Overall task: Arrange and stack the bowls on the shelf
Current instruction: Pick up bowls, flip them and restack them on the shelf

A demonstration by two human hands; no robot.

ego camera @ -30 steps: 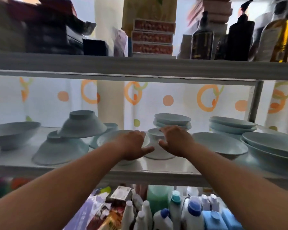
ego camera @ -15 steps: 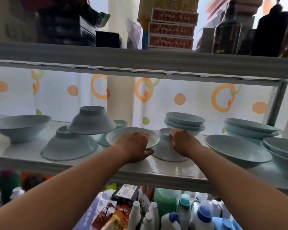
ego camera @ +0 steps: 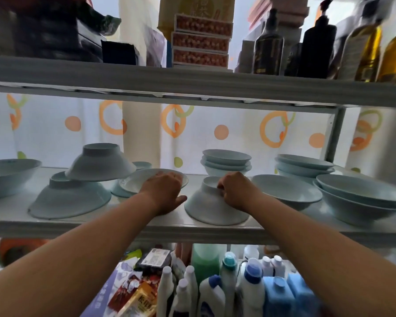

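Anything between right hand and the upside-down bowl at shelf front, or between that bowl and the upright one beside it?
Nothing at the hand: the right hand grips the upside-down bowl by its foot. Between it and the upright bowl lies only the left hand, resting on that bowl's rim, thumb in the gap.

Both forearms reach forward, palms down. Left hand (ego camera: 164,192) flat, thumb splayed. Right hand (ego camera: 236,191) curled on foot of upturned bowl (ego camera: 209,208).
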